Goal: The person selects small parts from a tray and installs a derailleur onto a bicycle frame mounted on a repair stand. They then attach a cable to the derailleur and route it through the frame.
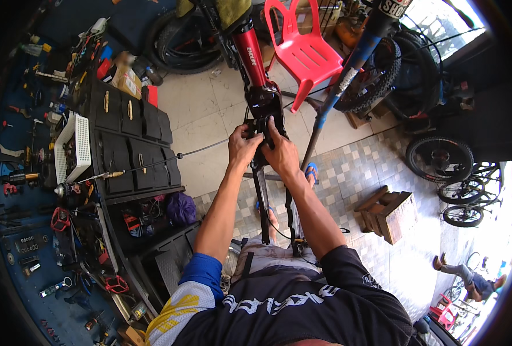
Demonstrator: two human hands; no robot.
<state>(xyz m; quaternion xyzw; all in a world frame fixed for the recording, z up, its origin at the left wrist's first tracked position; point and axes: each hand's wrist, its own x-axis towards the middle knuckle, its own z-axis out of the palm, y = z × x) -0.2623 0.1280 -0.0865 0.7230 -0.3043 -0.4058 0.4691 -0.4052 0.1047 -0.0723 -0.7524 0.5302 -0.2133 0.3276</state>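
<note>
This looks like a bicycle repair workshop, with hand tools [55, 286] crowding a blue board [28, 300] edge to edge, a red bicycle frame [250, 57], loose wheels [440, 158] and parked bicycles [469, 191].

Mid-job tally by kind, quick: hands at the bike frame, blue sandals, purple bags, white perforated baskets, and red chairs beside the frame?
Left hand and right hand at the bike frame: 2
Blue sandals: 2
Purple bag: 1
White basket: 1
Red chair: 1
Total: 7

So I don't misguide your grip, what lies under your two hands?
The left hand and right hand are on a black bike-frame section, with tiled floor farther below. Exactly what they cover can't be seen.
</note>
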